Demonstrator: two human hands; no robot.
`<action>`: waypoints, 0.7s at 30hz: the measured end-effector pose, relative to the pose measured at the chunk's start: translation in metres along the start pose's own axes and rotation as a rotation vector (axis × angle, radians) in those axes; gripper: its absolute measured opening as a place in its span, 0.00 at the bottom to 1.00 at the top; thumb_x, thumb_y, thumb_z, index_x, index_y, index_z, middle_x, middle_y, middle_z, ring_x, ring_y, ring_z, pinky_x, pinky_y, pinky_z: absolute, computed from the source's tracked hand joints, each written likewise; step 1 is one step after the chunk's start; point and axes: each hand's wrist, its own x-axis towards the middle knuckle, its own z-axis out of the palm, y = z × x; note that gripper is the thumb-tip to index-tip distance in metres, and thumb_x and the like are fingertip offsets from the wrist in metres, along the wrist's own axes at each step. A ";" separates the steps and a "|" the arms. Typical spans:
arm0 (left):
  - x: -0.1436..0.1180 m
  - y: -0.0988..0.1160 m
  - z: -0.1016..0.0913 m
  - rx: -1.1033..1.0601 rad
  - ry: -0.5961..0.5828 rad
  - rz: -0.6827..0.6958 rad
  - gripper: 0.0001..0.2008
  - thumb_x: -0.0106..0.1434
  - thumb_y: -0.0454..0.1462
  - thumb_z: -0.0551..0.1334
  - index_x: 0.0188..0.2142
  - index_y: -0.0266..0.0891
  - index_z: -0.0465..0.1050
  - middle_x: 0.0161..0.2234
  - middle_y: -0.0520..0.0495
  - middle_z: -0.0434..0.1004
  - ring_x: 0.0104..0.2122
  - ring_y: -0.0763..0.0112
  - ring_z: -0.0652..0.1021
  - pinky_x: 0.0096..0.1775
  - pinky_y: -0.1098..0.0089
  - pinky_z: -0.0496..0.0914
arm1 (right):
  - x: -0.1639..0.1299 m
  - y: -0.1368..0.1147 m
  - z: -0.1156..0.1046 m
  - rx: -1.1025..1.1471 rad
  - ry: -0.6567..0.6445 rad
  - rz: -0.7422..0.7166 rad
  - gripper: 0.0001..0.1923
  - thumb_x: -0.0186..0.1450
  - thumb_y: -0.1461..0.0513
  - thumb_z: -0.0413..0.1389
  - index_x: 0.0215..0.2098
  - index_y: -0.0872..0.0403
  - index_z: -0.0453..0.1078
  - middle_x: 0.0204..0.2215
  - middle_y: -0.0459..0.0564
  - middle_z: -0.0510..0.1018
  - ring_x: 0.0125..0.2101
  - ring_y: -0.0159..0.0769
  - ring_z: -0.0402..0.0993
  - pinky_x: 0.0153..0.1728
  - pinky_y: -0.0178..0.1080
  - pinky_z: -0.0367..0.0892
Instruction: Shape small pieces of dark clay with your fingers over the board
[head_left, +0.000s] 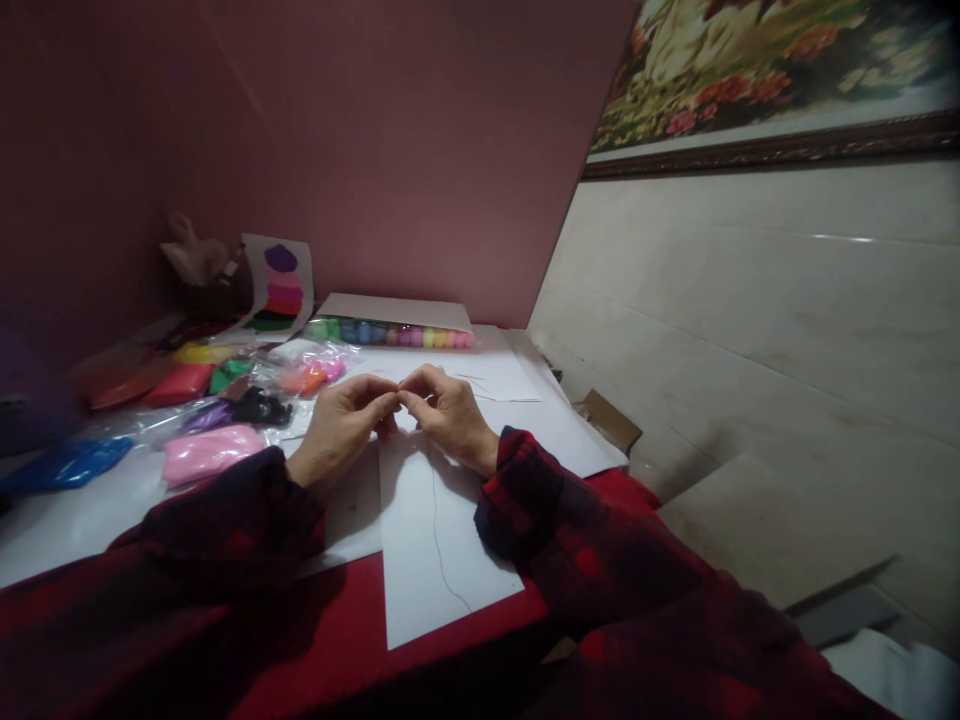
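On that red surface [330, 630], your paper [411, 550] runs lengthwise toward you beneath pinched-together hands [451, 420], can't tell on what.

The marked sheet [412, 545] is smooth, matt paper. Under it, the red cover [300, 665] is matt cloth. Left of it, the pink packet [212, 453] and blue packet [71, 466] are glossy plastic; right of it, the wall panel [750, 290] looks smooth, faintly glossy.
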 end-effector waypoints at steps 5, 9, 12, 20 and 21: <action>0.000 0.000 0.000 -0.002 0.025 0.009 0.10 0.51 0.41 0.69 0.29 0.37 0.75 0.18 0.52 0.75 0.17 0.72 0.74 0.23 0.70 0.69 | 0.000 -0.001 0.001 0.012 0.011 -0.010 0.04 0.66 0.61 0.57 0.33 0.53 0.70 0.28 0.44 0.76 0.29 0.30 0.72 0.29 0.34 0.68; 0.001 -0.001 0.002 -0.027 0.088 0.013 0.12 0.51 0.40 0.69 0.32 0.36 0.75 0.17 0.53 0.74 0.17 0.72 0.74 0.22 0.71 0.69 | 0.001 -0.001 0.001 0.009 0.033 -0.026 0.04 0.65 0.62 0.57 0.32 0.54 0.70 0.27 0.44 0.76 0.28 0.30 0.71 0.28 0.34 0.68; 0.002 -0.003 0.002 -0.037 0.133 0.007 0.12 0.50 0.39 0.69 0.33 0.35 0.74 0.18 0.53 0.74 0.18 0.72 0.74 0.22 0.71 0.70 | 0.001 -0.002 0.001 -0.004 0.052 -0.016 0.04 0.65 0.62 0.57 0.32 0.54 0.70 0.26 0.44 0.75 0.27 0.29 0.70 0.27 0.34 0.68; 0.003 -0.006 -0.002 -0.020 0.103 0.014 0.10 0.52 0.40 0.69 0.30 0.35 0.75 0.22 0.50 0.75 0.22 0.72 0.75 0.23 0.72 0.70 | 0.002 -0.001 -0.001 0.003 0.091 0.023 0.06 0.66 0.60 0.58 0.31 0.53 0.70 0.26 0.44 0.75 0.28 0.31 0.71 0.28 0.34 0.68; 0.003 -0.005 -0.002 -0.009 0.089 0.012 0.10 0.52 0.40 0.69 0.30 0.35 0.76 0.23 0.50 0.76 0.23 0.71 0.76 0.24 0.72 0.70 | 0.002 -0.001 -0.001 -0.002 0.091 0.027 0.06 0.66 0.60 0.58 0.32 0.53 0.70 0.26 0.44 0.76 0.28 0.31 0.71 0.29 0.34 0.67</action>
